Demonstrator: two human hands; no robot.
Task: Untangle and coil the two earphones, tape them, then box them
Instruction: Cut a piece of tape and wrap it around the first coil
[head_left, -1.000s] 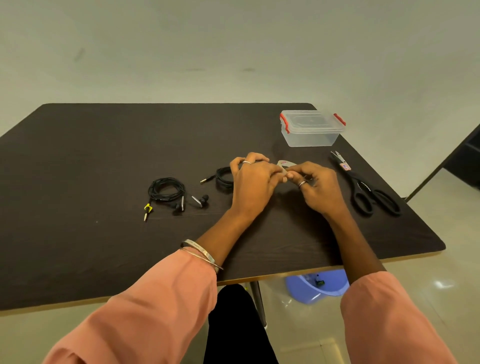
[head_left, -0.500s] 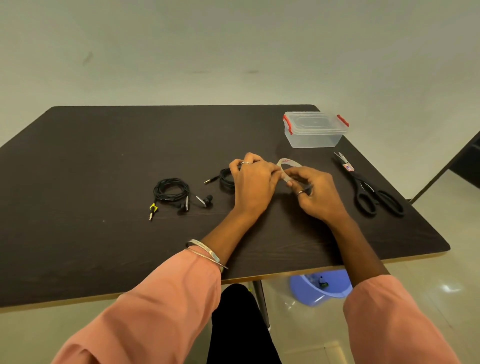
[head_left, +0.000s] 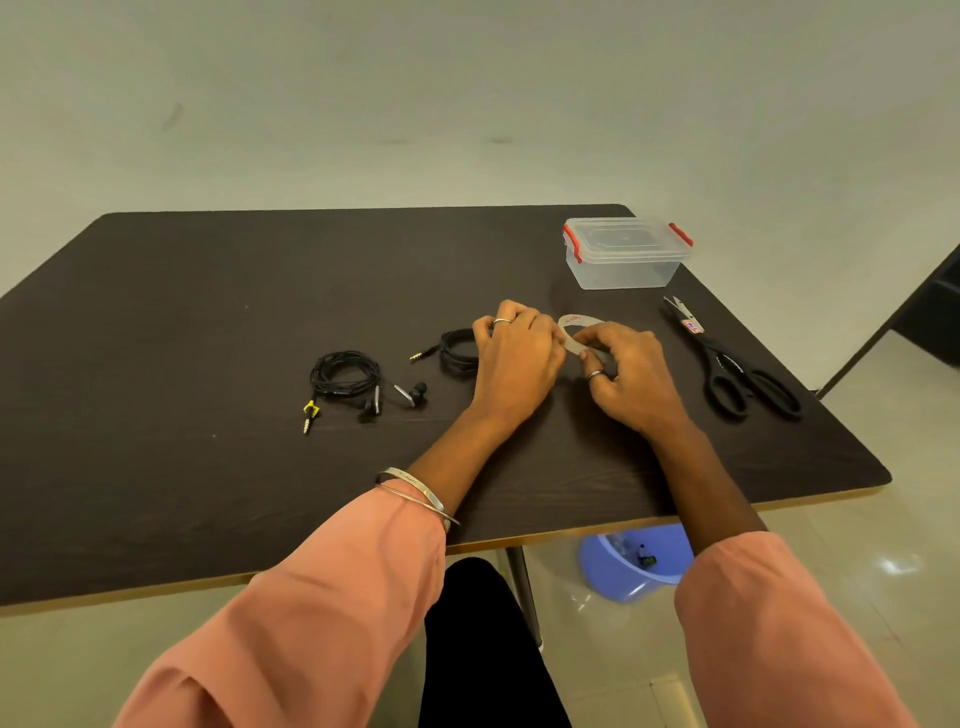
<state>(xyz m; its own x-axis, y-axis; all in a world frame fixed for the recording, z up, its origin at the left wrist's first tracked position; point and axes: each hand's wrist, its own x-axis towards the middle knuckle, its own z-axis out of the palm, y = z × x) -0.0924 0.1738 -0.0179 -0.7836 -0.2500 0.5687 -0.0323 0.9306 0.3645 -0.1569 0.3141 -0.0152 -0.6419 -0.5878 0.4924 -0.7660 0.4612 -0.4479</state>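
Taping step: at frame centre the left hand (head_left: 514, 358) pins the second coil (head_left: 457, 349) and pinches the tape roll (head_left: 576, 327); right hand (head_left: 623, 374) fingers clamp its free end. Other earphone (head_left: 345, 379) lies centre-left. Next likely needs scissors (head_left: 737, 374), right.

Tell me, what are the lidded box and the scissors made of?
The box looks like clear glossy plastic: the table shows through its walls, and its clips are red. The scissors seem to have metal blades, pale at the tips, and matte black handles, probably plastic.

tape roll (head_left: 581, 327) now exposed, right hand (head_left: 626, 371) lower
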